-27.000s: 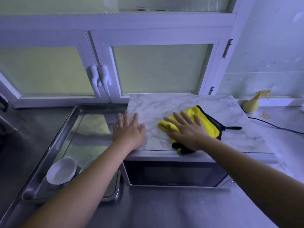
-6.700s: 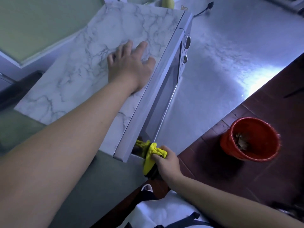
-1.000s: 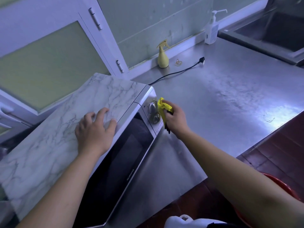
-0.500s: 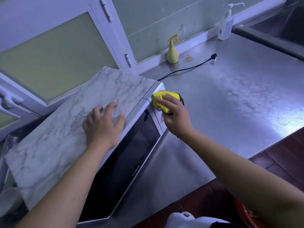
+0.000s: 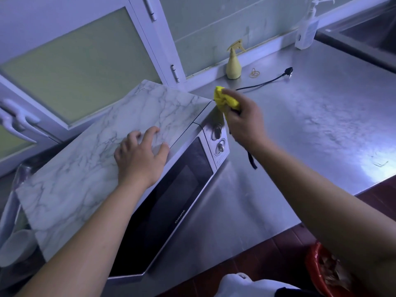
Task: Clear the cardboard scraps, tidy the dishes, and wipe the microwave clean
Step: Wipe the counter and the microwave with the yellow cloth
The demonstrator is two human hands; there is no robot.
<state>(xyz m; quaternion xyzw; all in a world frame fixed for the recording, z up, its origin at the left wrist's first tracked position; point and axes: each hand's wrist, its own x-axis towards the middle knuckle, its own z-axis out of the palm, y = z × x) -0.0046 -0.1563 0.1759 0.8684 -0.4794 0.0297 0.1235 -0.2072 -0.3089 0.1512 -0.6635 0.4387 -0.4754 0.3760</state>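
The microwave (image 5: 171, 202) stands on the steel counter with a marble-patterned top, a dark glass door and two knobs (image 5: 218, 139) on its right panel. My left hand (image 5: 140, 156) rests flat on the marble top near the front edge. My right hand (image 5: 244, 121) grips a bunched yellow cloth (image 5: 226, 99) at the microwave's upper right corner, just above the knobs. A black strap of the cloth hangs down below my wrist. A white bowl (image 5: 15, 247) sits in a metal tray at the far left, partly hidden by the microwave.
A yellow spray bottle (image 5: 233, 61), a rubber band (image 5: 254, 72) and the loose black plug and cord (image 5: 278, 77) lie by the back wall. A soap dispenser (image 5: 306, 28) stands beside a sink at the far right. A red bucket (image 5: 321, 269) sits on the floor.
My right hand has lifted the yellow cloth from the control panel up to the microwave's top right corner. My left hand has stayed on the marble top.
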